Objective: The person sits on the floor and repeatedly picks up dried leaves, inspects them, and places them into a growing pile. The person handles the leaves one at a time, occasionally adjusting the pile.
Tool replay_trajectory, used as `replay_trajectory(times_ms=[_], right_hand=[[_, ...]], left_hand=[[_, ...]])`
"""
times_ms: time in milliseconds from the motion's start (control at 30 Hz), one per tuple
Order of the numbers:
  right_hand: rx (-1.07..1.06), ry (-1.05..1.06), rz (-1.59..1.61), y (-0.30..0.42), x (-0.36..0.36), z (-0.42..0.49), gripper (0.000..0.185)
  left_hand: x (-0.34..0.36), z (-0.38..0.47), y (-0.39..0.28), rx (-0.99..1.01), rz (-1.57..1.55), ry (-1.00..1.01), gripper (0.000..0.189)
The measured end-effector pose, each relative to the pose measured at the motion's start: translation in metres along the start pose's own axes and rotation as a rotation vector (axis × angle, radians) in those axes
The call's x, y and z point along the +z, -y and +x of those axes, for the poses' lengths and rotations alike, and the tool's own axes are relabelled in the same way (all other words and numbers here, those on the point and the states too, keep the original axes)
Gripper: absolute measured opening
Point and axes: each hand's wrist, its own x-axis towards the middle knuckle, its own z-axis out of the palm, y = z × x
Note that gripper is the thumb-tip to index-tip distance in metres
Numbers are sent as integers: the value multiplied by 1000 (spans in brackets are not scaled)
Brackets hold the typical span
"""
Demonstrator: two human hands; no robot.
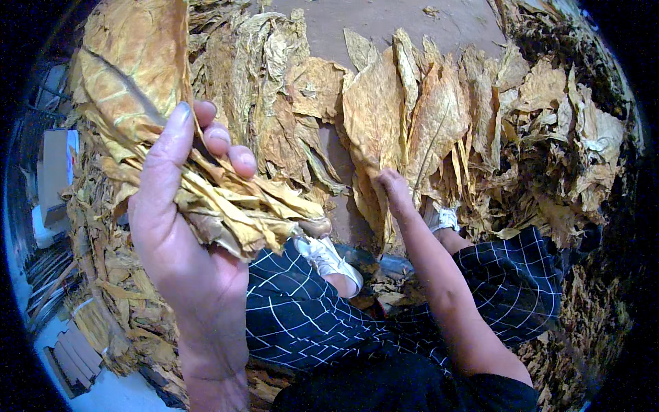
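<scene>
In my left hand (170, 206), raised close to the camera, is a bundle of dried tobacco leaves (247, 206). The stem ends point right, and the broad yellow-brown blades (134, 56) spread up and to the left. My thumb lies across the front of the bundle, with several fingertips showing behind it. Farther down, my right hand (394, 185) touches the lower, narrow part of a broad dried leaf (373, 113) in a row on the floor. Its fingertips are too small and partly hidden to show a grip. Another orange-brown leaf (440, 113) lies just right of it.
Heaps of dried leaves lie at the left (262, 92) and right (556, 144). The brown floor covering (401, 23) shows beyond them. My white shoes (329, 262) and checked trousers (309, 319) are below. Cardboard pieces (74, 355) and a box (54, 170) stand far left.
</scene>
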Motion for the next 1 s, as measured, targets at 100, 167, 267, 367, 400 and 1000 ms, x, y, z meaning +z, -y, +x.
replay_trajectory(times_ms=[100,167,267,367,400,1000], right_hand=[[127,-1,527,9,-12,-9,3],[107,-90,520,13,-18,-14,5],[40,47,348,25,-35,-16,7],[-75,-32,405,29,-57,1,8],[-102,-23,403,51,-57,-6,10],[49,-283,129,-75,-111,13,26]], left_hand=[[-7,4,2,-49,-46,83,22],[-9,7,1,-63,-19,96,21],[-12,12,3,-120,-29,86,20],[-7,15,0,-154,-60,68,19],[-9,14,3,-142,-39,60,19],[-2,15,8,-201,-13,87,19]])
